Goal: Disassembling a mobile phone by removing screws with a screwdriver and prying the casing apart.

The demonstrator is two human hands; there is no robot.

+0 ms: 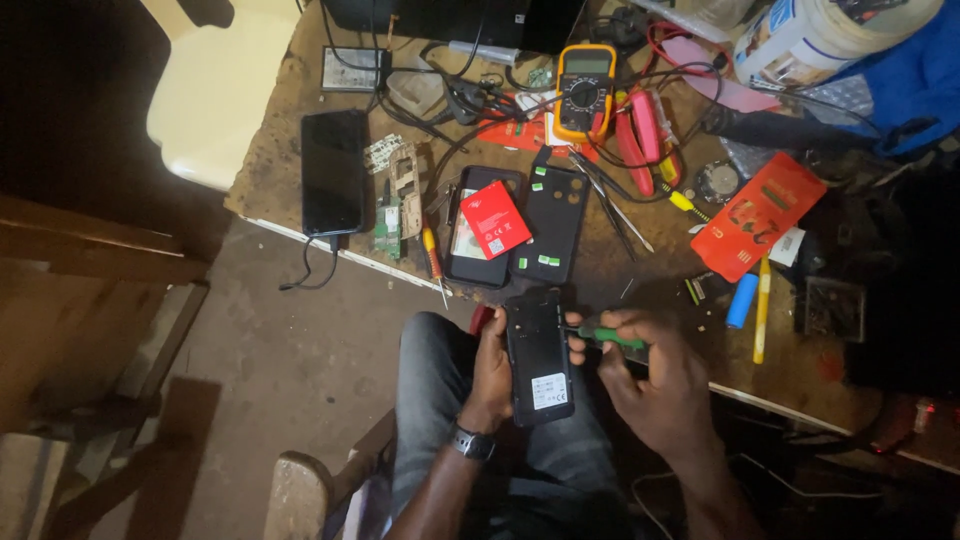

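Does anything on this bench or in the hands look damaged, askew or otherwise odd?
Yes. The opened phone in the left hand has no back cover; the right hand holds a green screwdriver to it. A bare circuit board and loose back cover lie on the cluttered bench.

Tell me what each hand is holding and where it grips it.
Left hand grips the opened phone along its left edge; right hand holds a green-handled screwdriver by its handle.
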